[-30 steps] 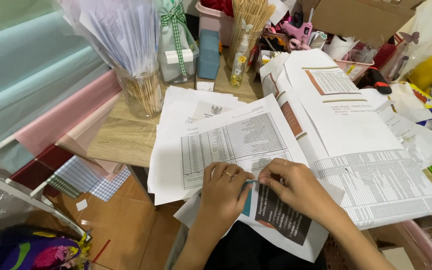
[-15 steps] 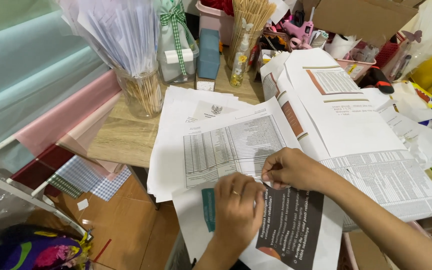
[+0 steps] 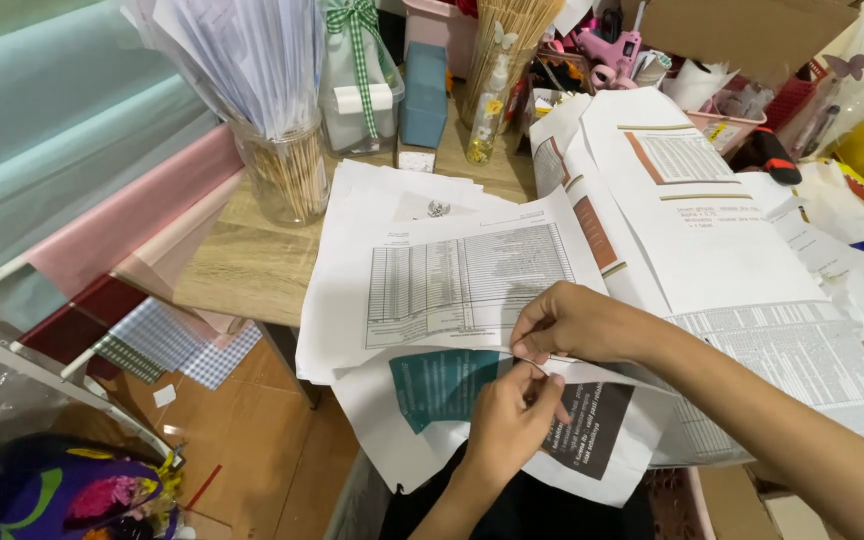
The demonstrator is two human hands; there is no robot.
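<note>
Both hands are working at the near edge of the wooden table (image 3: 252, 270), sorting through a loose stack of printed sheets. The right hand (image 3: 577, 322) is pinching the lower edge of the sheet with the grey table (image 3: 462, 285), lifting it, while the left hand (image 3: 514, 420) is pressing its fingertips on the sheet with teal and dark panels (image 3: 452, 395) underneath, which is overhanging the table edge. Separating them looks like the step; next would call for a clean peel without dragging the neighbouring pages.
</note>
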